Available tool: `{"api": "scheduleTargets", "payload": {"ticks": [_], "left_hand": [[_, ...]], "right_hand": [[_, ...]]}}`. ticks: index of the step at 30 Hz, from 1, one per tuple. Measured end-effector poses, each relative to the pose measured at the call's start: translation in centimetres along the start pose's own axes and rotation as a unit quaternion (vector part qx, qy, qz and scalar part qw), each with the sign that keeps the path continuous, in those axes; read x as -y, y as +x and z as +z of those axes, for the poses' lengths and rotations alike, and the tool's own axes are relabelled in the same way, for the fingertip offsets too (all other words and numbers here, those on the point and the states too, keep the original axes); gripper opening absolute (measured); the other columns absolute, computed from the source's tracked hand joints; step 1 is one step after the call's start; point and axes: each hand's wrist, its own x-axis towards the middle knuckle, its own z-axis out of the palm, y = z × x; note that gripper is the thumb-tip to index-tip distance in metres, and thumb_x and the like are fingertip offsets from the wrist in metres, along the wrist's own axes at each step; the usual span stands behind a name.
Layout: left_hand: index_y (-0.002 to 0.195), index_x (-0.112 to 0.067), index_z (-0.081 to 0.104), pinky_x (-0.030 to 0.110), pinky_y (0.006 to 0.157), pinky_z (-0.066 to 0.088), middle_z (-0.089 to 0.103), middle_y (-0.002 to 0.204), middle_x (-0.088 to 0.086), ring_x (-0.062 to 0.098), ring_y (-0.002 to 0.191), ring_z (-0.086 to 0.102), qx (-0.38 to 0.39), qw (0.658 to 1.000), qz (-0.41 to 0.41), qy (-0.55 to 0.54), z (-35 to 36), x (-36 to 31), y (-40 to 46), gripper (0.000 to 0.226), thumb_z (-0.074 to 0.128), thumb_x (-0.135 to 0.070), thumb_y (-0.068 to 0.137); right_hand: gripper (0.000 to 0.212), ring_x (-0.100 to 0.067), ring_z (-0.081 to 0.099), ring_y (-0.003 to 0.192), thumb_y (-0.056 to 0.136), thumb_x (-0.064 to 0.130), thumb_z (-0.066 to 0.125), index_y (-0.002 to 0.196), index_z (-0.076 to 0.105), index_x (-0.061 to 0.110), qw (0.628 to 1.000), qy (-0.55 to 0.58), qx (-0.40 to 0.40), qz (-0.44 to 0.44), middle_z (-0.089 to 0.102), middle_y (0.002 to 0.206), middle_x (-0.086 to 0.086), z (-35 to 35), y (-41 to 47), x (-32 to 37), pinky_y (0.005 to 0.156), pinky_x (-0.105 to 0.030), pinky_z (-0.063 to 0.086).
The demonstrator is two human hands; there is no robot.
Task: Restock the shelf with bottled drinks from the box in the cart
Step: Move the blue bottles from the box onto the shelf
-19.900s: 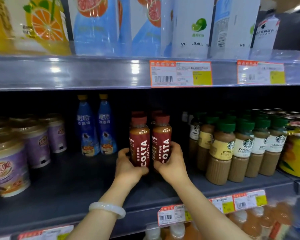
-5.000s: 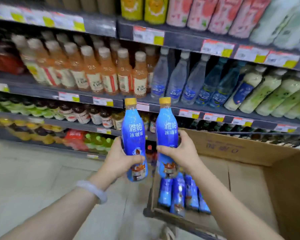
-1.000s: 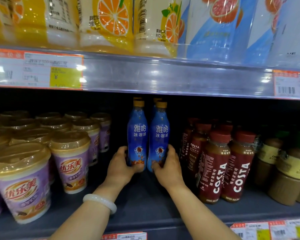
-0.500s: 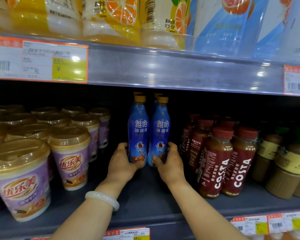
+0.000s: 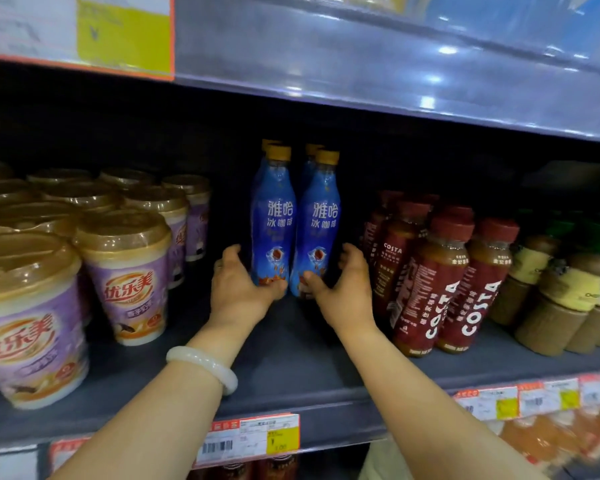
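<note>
Two blue bottles with yellow caps stand upright side by side on the dark shelf (image 5: 291, 355), the left bottle (image 5: 273, 220) and the right bottle (image 5: 321, 223), with two more of the same kind right behind them. My left hand (image 5: 238, 289) is at the left bottle's base, thumb across its front and fingers spread a little off its side. My right hand (image 5: 343, 289) mirrors it at the right bottle's base, thumb on the front and fingers loose beside it. The cart and box are out of view.
Purple milk-tea cups (image 5: 127, 271) with gold lids fill the shelf's left side. Red-brown Costa bottles (image 5: 444, 282) stand close to my right hand, with green-capped coffee bottles (image 5: 561, 285) beyond. The upper shelf edge (image 5: 361, 67) hangs low overhead. Price tags (image 5: 250, 439) line the front rail.
Since 5 s ago the two blue bottles went from the cart's box to the shelf. In the last half second my fingers have loosened from their bases and the view has moved closer.
</note>
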Motion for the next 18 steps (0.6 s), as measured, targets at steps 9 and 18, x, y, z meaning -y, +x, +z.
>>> {"api": "scheduleTargets", "payload": {"ticks": [9,18], "left_hand": [[0.130,-0.009,0.047,0.035,0.096,0.040,0.049,0.129,0.019,0.034,0.119,0.047,0.020,0.962,0.093,0.256,-3.2,-6.5,-7.0,0.059,0.070,-0.028,0.078],[0.134,-0.020,0.033,0.035,0.098,0.036,0.033,0.139,0.004,0.025,0.126,0.035,0.119,0.866,0.243,0.420,5.2,-12.9,-23.4,0.050,0.052,-0.033,0.089]], "right_hand": [[0.056,-0.028,0.043,0.122,0.081,0.007,0.062,0.133,0.043,0.007,0.982,-0.071,0.064,-0.164,0.039,0.135,-0.014,-5.2,-4.4,3.9,0.106,-0.038,0.038],[0.050,-0.041,0.049,0.116,0.076,0.002,0.056,0.125,0.051,0.001,0.946,-0.255,0.074,-0.187,0.048,0.130,-0.021,-20.2,-13.6,-4.1,0.090,-0.048,0.046]]}}
